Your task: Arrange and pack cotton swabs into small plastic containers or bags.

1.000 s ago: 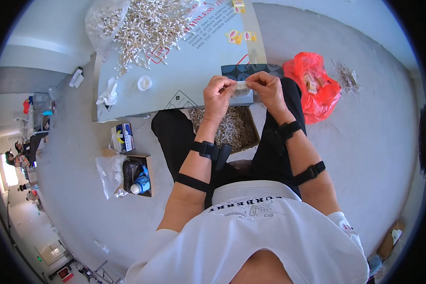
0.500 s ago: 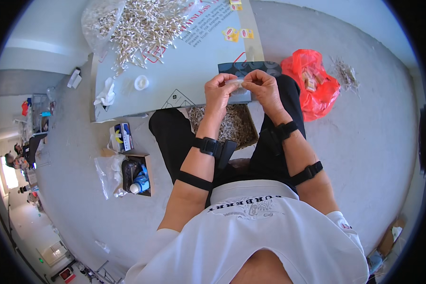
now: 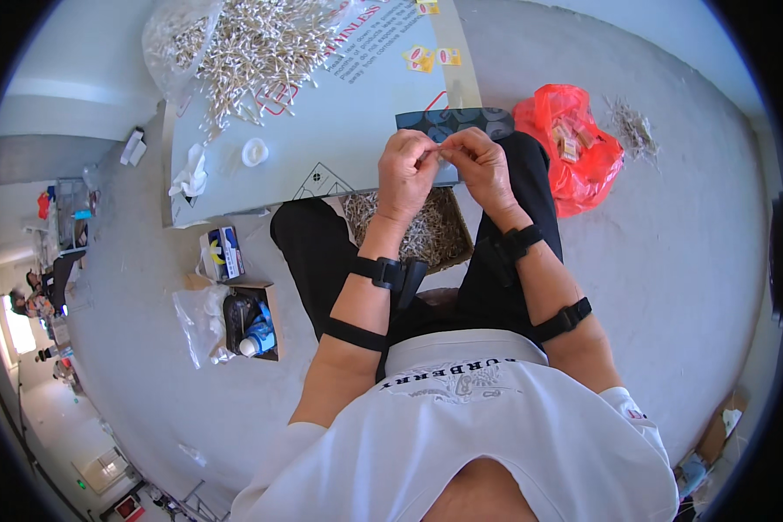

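Note:
My left hand [image 3: 406, 170] and my right hand [image 3: 481, 168] meet over the near edge of the table, thumbs and fingertips pinched together. Both close on a small pale thing [image 3: 439, 149] that the fingers mostly cover, too little of it showing to name. Just beyond them lies a dark patterned sheet [image 3: 496, 124] on the table's near right corner. Loose cotton swabs [image 3: 261, 52] form a large heap at the far left of the table, partly inside a clear plastic bag [image 3: 170, 48]. Below my hands, between my knees, stands an open box [image 3: 464, 228] filled with more swab-like sticks.
On the table [image 3: 357, 113] are a small white round dish [image 3: 254, 152], a crumpled white tissue [image 3: 190, 174] and yellow cards [image 3: 419, 58]. A red plastic bag [image 3: 596, 178] with small packs sits on the right floor, beside scattered sticks [image 3: 632, 130]. At left stands a carton [image 3: 271, 322] with bottles.
A translucent whitish thing that showed between my hands is now mostly out of sight. My left hand has turned and its fingers have come closer to the right hand's fingertips.

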{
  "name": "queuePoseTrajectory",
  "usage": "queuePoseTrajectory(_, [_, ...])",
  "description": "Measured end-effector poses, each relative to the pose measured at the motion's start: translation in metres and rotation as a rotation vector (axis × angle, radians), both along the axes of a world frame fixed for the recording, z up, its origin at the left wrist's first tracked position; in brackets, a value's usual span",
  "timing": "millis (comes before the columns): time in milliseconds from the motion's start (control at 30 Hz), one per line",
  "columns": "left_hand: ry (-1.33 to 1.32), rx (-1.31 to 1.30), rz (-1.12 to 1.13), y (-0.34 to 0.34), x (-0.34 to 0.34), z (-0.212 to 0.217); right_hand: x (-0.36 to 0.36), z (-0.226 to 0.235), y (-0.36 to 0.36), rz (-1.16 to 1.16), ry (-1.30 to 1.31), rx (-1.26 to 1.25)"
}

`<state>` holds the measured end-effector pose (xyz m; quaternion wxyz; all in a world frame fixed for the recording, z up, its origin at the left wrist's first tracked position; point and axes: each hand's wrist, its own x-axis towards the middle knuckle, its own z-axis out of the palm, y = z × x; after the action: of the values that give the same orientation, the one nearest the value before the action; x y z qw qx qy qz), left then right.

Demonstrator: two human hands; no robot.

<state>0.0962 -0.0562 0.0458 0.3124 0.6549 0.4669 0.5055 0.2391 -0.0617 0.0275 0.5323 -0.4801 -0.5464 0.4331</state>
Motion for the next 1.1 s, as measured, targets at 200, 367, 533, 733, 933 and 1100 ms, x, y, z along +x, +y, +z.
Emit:
queuePoseTrajectory(200, [0.437, 0.339, -0.015, 0.006, -0.007, 0.01, -0.004, 0.009, 0.0, -0.053, -0.197, 0.11])
queuePoseTrajectory(367, [0.574, 0.318, -0.048, 0.0, -0.028, 0.014, -0.007, 0.014, -0.002, -0.041, -0.2, 0.102])
queuePoseTrajectory(533, [0.606, 0.353, 0.0, -0.005, -0.04, 0.018, -0.007, 0.016, -0.006, -0.05, -0.192, 0.107])
queuePoseTrajectory(733, [0.018, -0.027, 0.084, -0.007, -0.041, 0.019, 0.006, 0.021, -0.003, -0.044, 0.004, 0.013])
queuePoseTrajectory(933, [-0.56, -0.669, 0.016, -0.007, -0.015, 0.015, -0.001, -0.004, -0.005, -0.138, 0.017, -0.06])
queuePoseTrajectory(1100, [-0.602, -0.739, 0.092, -0.004, -0.008, 0.012, -0.003, -0.003, -0.006, -0.136, -0.03, -0.044])
